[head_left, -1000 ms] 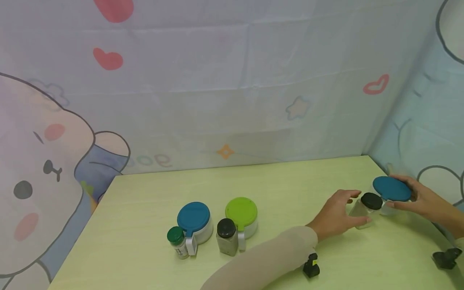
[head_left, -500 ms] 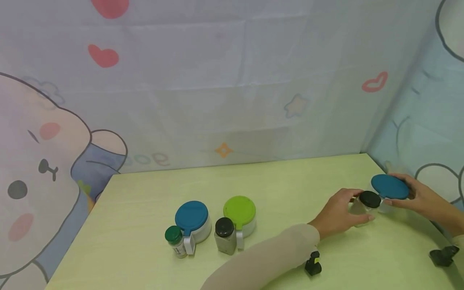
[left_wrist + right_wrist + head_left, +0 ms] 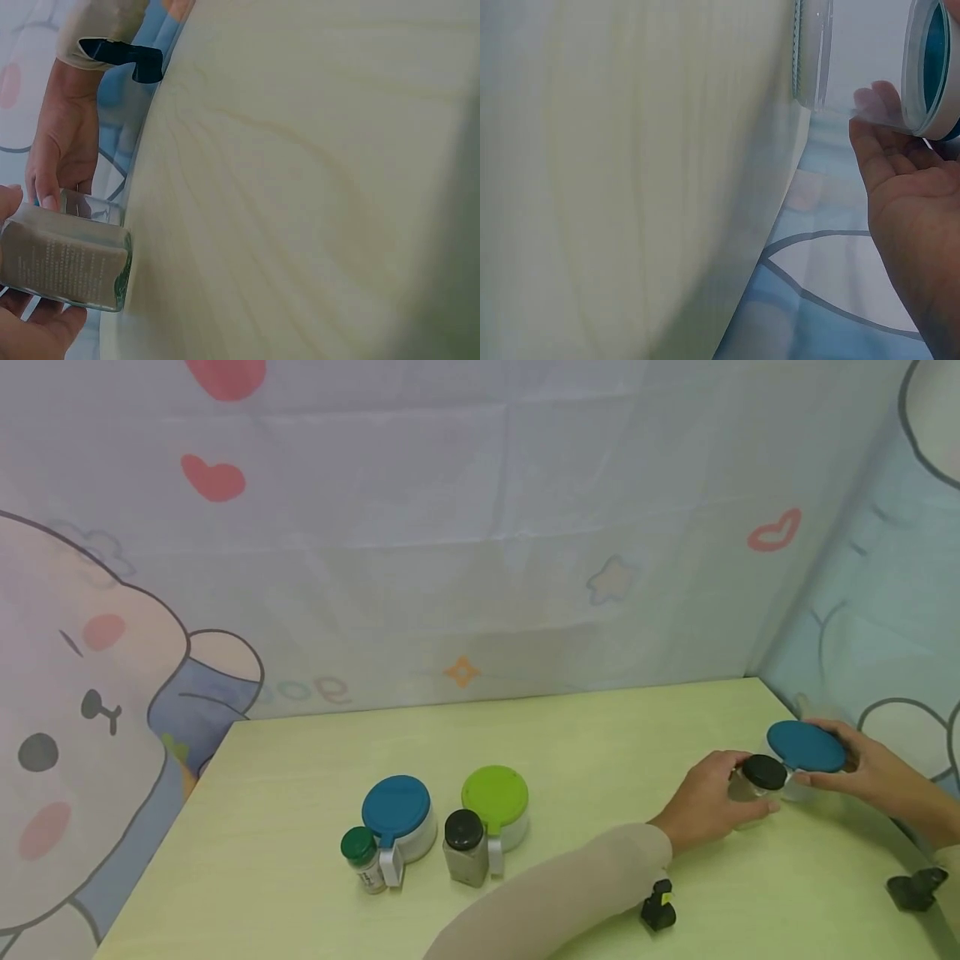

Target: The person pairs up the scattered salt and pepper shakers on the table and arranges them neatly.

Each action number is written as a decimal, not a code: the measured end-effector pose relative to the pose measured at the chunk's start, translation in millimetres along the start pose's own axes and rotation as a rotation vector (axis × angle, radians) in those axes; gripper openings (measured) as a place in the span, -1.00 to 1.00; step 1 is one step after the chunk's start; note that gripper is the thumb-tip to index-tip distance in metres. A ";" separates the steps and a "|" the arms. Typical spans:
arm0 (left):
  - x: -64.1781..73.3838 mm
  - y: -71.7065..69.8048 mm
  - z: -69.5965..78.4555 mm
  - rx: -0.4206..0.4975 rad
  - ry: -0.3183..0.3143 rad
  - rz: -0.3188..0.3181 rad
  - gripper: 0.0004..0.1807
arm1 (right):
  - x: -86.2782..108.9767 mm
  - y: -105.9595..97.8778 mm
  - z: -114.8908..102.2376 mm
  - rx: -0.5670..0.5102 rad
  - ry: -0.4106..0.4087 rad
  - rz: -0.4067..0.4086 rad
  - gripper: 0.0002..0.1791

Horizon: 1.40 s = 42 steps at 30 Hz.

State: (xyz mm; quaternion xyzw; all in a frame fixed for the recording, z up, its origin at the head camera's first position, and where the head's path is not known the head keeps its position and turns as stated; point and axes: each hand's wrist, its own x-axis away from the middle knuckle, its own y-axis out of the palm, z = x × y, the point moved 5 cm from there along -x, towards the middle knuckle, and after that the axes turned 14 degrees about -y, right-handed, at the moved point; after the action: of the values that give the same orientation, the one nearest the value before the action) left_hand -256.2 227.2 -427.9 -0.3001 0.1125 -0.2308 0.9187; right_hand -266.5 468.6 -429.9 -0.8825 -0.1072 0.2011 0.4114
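Observation:
At the right of the head view, my left hand (image 3: 701,803) holds a spice jar (image 3: 763,774) with a black lid, thumb on the near side and fingers behind. The left wrist view shows that jar (image 3: 64,259) from the side, filled with a greyish-brown powder. Just beyond it, my right hand (image 3: 866,770) grips a clear seasoning jar with a blue lid (image 3: 806,747). In the right wrist view, the fingers curl round this clear jar (image 3: 862,56), which looks empty; part of it is cut off by the frame.
Left of centre on the table (image 3: 585,735) stand a blue-lidded seasoning jar (image 3: 397,810), a green-capped shaker (image 3: 363,858), a lime-lidded jar (image 3: 495,797) and another black-lidded jar (image 3: 467,847). A printed cloth (image 3: 405,527) hangs behind. The table's right edge lies beside my right hand.
My left hand has moved slightly right, and its fingers have closed round the black-lidded jar. The right hand stays at the blue-lidded jar. The view has shifted slightly.

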 end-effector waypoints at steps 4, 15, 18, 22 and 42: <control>-1.2 1.6 0.9 0.004 -0.005 0.015 -0.42 | 0.3 -0.9 1.4 0.007 -0.018 0.018 -0.01; 3.7 0.4 2.9 0.006 -0.007 0.075 -0.46 | 1.4 0.5 3.0 0.007 -0.018 0.011 0.00; 4.9 0.9 3.3 -0.013 -0.003 0.089 -0.47 | 2.2 1.6 3.3 0.010 -0.002 0.003 0.02; 5.9 0.4 3.9 -0.030 0.006 0.105 -0.47 | 2.7 1.5 3.1 0.009 0.004 0.000 0.02; 4.6 -0.2 1.1 -0.069 0.020 0.122 -0.47 | 2.4 2.5 3.9 -0.021 0.007 -0.003 0.00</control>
State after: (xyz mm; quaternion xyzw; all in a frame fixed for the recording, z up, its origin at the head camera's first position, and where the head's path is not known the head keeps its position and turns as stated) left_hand -251.9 225.3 -427.1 -0.3218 0.1474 -0.1735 0.9190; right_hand -266.1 470.5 -434.7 -0.8873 -0.1094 0.1962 0.4027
